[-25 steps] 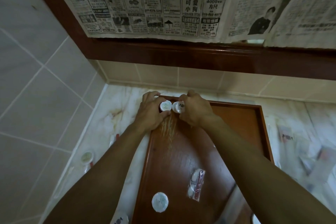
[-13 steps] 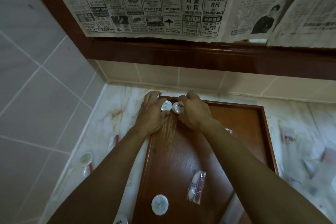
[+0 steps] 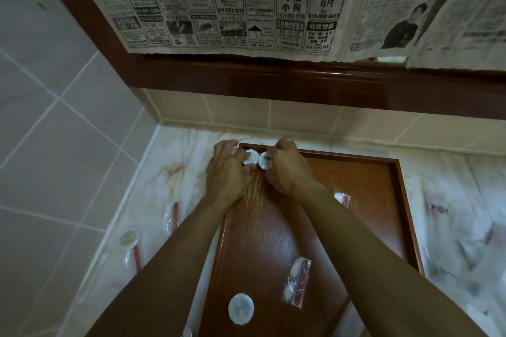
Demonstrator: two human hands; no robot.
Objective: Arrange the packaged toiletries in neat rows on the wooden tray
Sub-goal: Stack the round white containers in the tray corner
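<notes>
Both discs nudged nearer tray (image 3: 402, 200) corner; left hand (image 3: 227, 172) fingers curled around left disc (image 3: 250, 157), right hand (image 3: 287, 169) likewise gripping right disc (image 3: 265, 160).

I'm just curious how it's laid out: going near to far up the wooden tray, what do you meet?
Round white packet → clear sachet with red stripe → small sachet beside the right forearm → two round packets at the far corner, under the left hand and right hand.

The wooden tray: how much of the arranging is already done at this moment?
Little is done. The left hand and right hand each hold a round packet, side by side in the wooden tray's far left corner, starting a row. A round packet and clear sachet lie loose on the tray; more packets wait on the marble counter.
</notes>
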